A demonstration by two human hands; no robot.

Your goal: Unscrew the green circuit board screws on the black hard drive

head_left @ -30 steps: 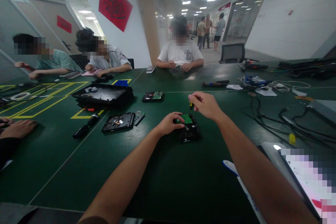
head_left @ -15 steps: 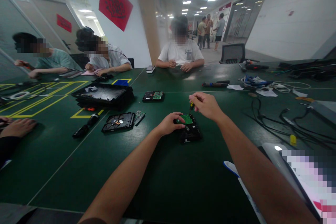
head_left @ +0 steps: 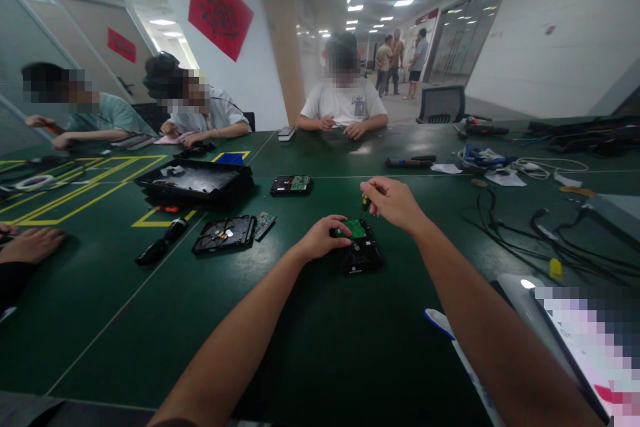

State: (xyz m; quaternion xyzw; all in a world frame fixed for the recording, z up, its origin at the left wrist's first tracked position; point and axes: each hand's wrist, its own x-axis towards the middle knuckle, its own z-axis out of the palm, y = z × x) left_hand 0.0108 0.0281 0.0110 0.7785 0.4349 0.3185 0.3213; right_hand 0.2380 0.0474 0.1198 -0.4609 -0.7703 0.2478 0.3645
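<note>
A black hard drive (head_left: 361, 253) with a green circuit board (head_left: 356, 228) on top lies on the dark green table (head_left: 310, 340) in front of me. My left hand (head_left: 323, 236) grips the drive's left edge, fingers curled over the board. My right hand (head_left: 393, 201) is closed on a small yellow-and-black screwdriver (head_left: 365, 203), held upright with its tip down on the board's far corner.
An opened drive (head_left: 220, 233) with a loose board (head_left: 265, 224), another drive (head_left: 291, 183), a black tray (head_left: 195, 181) and black tools (head_left: 163, 241) lie to the left. Cables (head_left: 545, 227) spread at right. A device (head_left: 570, 327) sits near right. Three people sit across; another person's hand (head_left: 31, 244) rests at left.
</note>
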